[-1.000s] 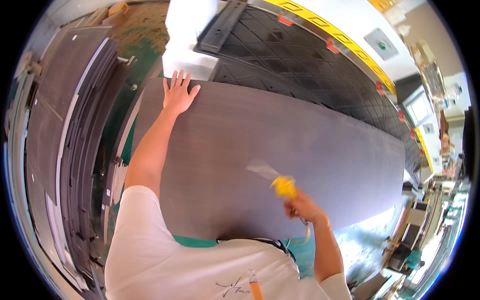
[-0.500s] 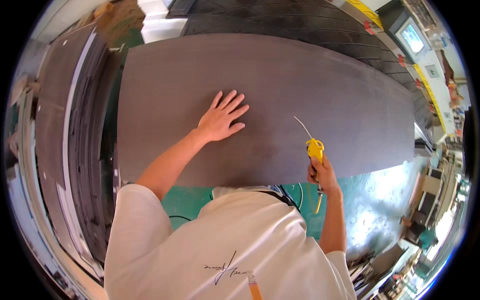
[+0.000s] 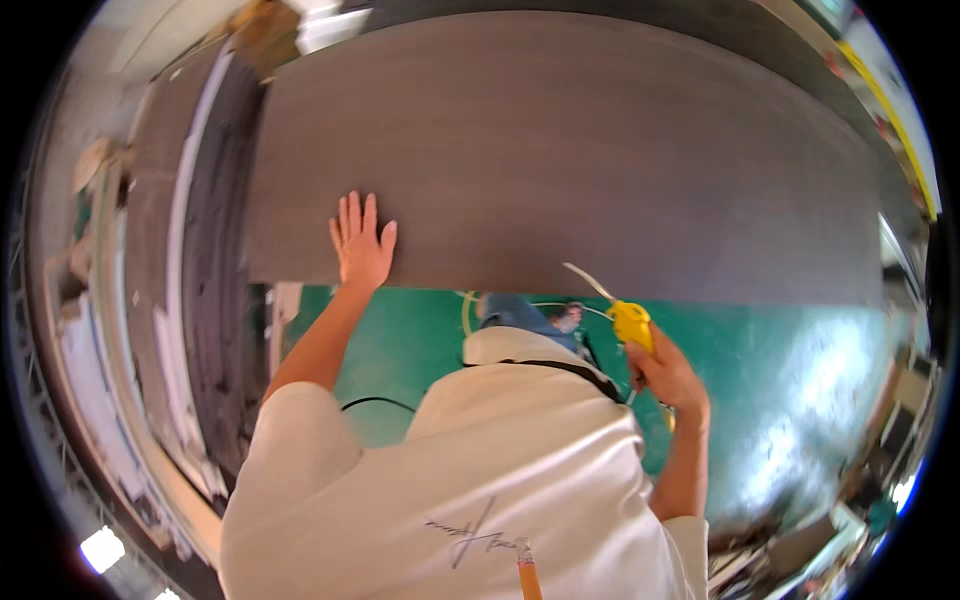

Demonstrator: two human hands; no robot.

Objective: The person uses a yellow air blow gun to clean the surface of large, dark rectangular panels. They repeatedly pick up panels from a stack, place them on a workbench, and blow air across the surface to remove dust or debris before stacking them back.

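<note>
A large grey-brown board lies flat in front of me. My left hand rests on it near its front left part, palm down, with the fingers stretched out. In my right hand is a yellow air blow gun, gripped by its handle. Its thin bent metal nozzle points up and left, the tip over the board's front edge. The fingers round the handle are partly hidden behind the gun.
Dark boards stand stacked at the left. Below the board's front edge shows the green floor, with a black hose near my body. Assorted scraps lie at the lower right. A yellow strip runs along the far right.
My left hand has slid left and toward the board's front edge. The blow gun has shifted back relative to the board, its nozzle now at the front edge. The view and my body have shifted.
</note>
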